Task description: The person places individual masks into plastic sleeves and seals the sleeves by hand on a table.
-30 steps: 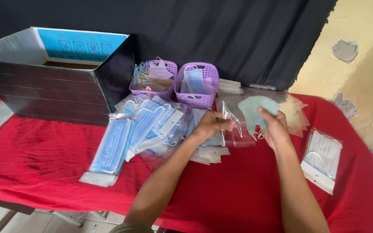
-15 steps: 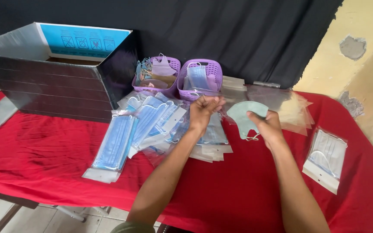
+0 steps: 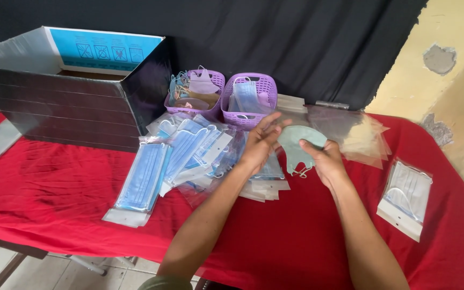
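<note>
The worktop (image 3: pixel 296 241) lies bare along its near edge, a broad red band where a hand could pass from the left side across to the right. Toward the far left corner a large open black box (image 3: pixel 71 107) blocks the way. Two purple baskets (image 3: pixel 248 99) stand against the far edge, just beside the box. In front of them a spread of bagged blue masks (image 3: pixel 183 153) covers the middle. Clear empty bags (image 3: pixel 361 134) lie heaped toward the far right. One bagged white mask (image 3: pixel 406 196) lies alone near the right edge, with bare cloth all round it.
</note>
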